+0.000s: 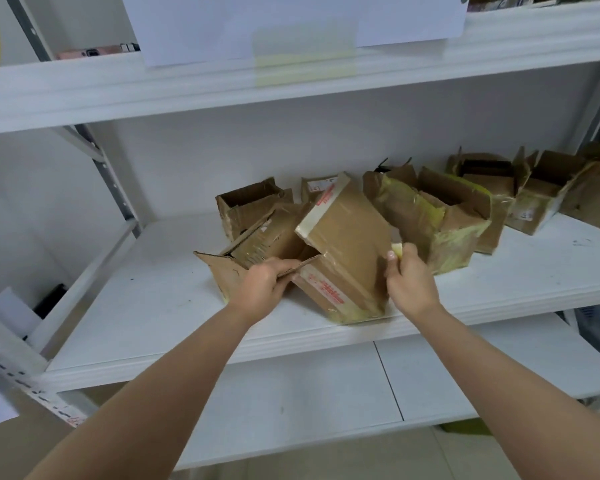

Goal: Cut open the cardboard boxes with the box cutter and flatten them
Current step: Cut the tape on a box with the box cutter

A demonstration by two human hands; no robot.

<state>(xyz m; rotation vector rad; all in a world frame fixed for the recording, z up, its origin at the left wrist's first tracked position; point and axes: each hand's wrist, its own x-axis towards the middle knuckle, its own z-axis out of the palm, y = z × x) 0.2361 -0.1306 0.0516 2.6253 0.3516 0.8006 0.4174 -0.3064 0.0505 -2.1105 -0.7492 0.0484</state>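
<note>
A taped brown cardboard box with red print lies tilted near the front edge of the white middle shelf. My left hand grips a loose cardboard flap at the box's left side. My right hand is closed at the box's right edge, and a pale yellowish object shows at its fingertips; I cannot tell whether it is the box cutter. Another opened box stands behind on the left.
Several more opened boxes with yellowish tape line the shelf toward the right. An upper shelf overhangs, with a white sheet hanging from it. A lower shelf sits below. Metal uprights stand at left.
</note>
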